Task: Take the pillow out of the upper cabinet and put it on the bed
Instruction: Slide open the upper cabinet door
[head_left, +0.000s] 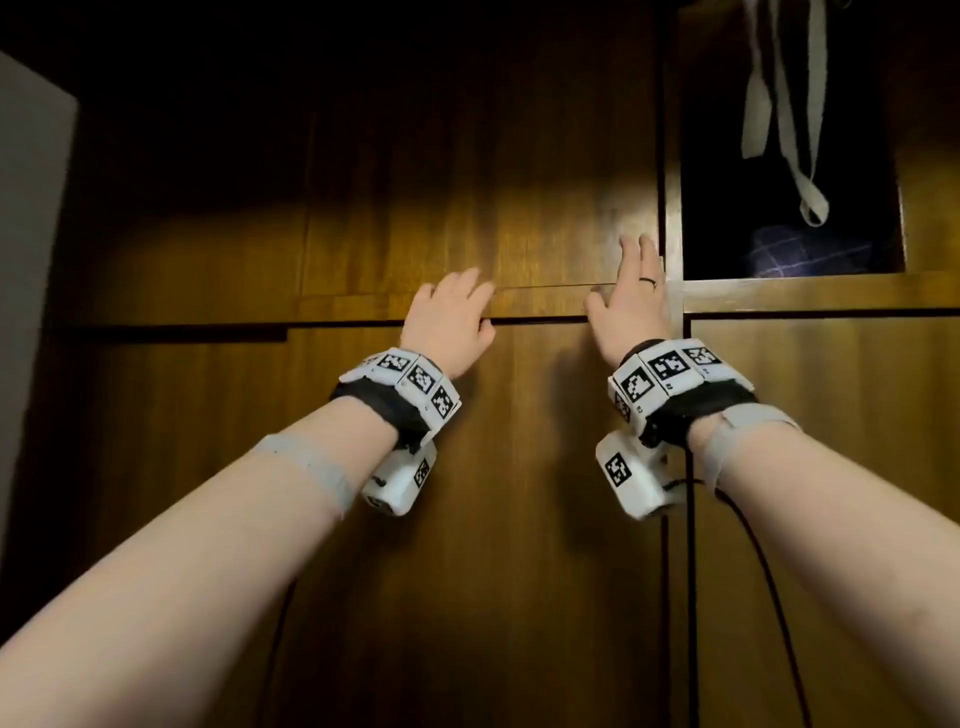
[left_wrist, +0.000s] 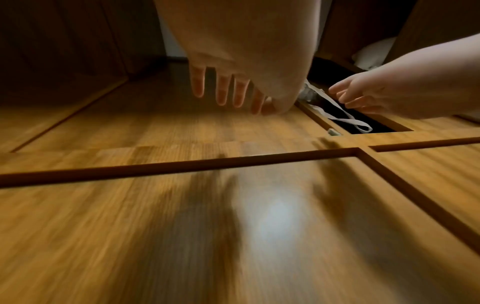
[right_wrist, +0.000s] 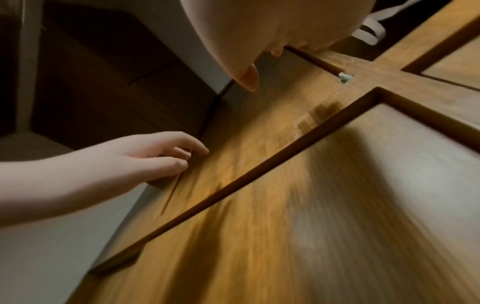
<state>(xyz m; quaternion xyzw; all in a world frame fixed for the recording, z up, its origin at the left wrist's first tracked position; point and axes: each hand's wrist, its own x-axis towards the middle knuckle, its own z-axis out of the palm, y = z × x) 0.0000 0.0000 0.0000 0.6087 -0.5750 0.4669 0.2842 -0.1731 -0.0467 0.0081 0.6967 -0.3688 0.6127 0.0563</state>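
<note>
A home bedroom: tall wooden wardrobe (head_left: 467, 467), open upper cabinet (head_left: 789, 156) with checked bedding (head_left: 795, 254)

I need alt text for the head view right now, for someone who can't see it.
Both hands reach up to a closed wooden upper cabinet door: the left hand at its bottom edge, the right hand flat near its right edge. To the right, an open compartment shows hanging pale straps.

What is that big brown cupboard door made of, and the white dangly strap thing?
The cupboard door looks like wood or wood veneer, glossy: grain lines and a bright light reflection show. The dangly strap looks like soft woven fabric, matte, because it hangs limp and loops.
</note>
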